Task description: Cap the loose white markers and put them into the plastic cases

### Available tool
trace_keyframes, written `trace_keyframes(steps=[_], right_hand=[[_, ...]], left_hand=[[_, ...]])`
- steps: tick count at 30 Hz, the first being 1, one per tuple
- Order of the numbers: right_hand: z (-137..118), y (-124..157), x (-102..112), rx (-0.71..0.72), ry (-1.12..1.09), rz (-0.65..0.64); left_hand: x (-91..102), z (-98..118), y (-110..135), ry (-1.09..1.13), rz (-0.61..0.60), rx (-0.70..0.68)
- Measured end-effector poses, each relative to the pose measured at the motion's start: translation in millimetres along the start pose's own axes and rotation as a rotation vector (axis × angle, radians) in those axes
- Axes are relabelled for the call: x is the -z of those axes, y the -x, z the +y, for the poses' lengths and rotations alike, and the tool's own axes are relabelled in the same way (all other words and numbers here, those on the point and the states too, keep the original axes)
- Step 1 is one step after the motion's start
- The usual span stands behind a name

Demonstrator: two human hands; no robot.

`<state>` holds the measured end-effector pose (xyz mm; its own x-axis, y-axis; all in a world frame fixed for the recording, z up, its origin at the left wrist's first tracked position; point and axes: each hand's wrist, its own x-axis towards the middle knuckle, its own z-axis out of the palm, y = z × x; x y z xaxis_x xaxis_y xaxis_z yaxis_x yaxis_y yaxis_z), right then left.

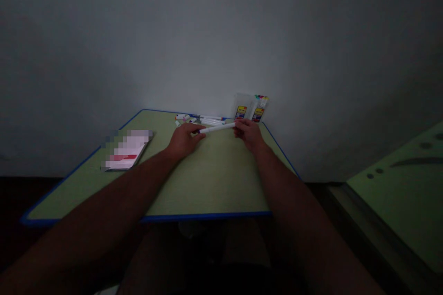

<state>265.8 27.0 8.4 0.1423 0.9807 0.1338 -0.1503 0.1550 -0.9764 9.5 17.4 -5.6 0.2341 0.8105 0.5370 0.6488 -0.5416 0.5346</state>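
A white marker pen lies level between my two hands above the far part of a green table. My left hand pinches its left end, where a dark tip or cap shows. My right hand is closed round its right end. Just behind the hands, several more white markers with coloured caps lie scattered by the table's far edge.
Two clear marker packs with yellow labels lean against the grey wall at the far right corner. A flat white and red booklet lies at the table's left. The table has a blue rim. Another green table stands to the right.
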Motion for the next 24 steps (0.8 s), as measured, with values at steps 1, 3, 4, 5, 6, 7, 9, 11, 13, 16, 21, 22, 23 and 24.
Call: trace_keyframes(steps=[1,3,4,5,6,7,9,11,13,16,21,22,23,24], right_hand=[[-0.6,-0.7,0.4,0.009,-0.011,0.012],[-2.5,-2.2,1.8,0.019,-0.028,0.046],[-3.9,-2.9,2.7,0.022,-0.036,0.072],[-5.5,-3.6,3.6,0.023,-0.046,0.102],[-7.5,-4.3,4.6,0.024,-0.059,0.134],[-9.9,-5.0,5.4,0.026,-0.076,0.167],[-15.3,-6.4,6.9,0.03,-0.111,0.231],[-21.1,-7.9,8.3,0.039,-0.137,0.284],[-26.7,-10.0,10.3,0.059,-0.155,0.325],[-34.5,-15.2,16.0,0.087,-0.163,0.374],[-53.9,-30.1,33.5,0.14,-0.132,0.417],[-60.1,-33.7,38.0,0.159,-0.12,0.426],[-66.9,-37.5,42.8,0.18,-0.109,0.441],[-74.4,-41.3,47.8,0.203,-0.102,0.477]], left_hand=[[-0.3,-0.2,-0.1,-0.013,-0.013,0.008],[-1.5,-1.7,0.1,-0.043,-0.055,0.02],[-2.4,-3.2,0.3,-0.062,-0.088,0.021],[-3.5,-4.9,0.7,-0.089,-0.122,0.019],[-4.7,-6.9,1.0,-0.121,-0.161,0.014],[-6.0,-9.0,1.4,-0.162,-0.212,0.0],[-8.5,-12.2,1.8,-0.243,-0.304,-0.047],[-10.1,-13.5,1.7,-0.32,-0.386,-0.088],[-10.4,-12.6,1.2,-0.379,-0.454,-0.098],[-9.5,-9.5,0.6,-0.428,-0.516,-0.095],[-8.8,-7.2,1.1,-0.445,-0.531,-0.087],[-9.0,-7.2,1.2,-0.446,-0.532,-0.082],[-9.2,-7.4,1.4,-0.448,-0.536,-0.079],[-9.5,-7.6,1.5,-0.45,-0.539,-0.079]])
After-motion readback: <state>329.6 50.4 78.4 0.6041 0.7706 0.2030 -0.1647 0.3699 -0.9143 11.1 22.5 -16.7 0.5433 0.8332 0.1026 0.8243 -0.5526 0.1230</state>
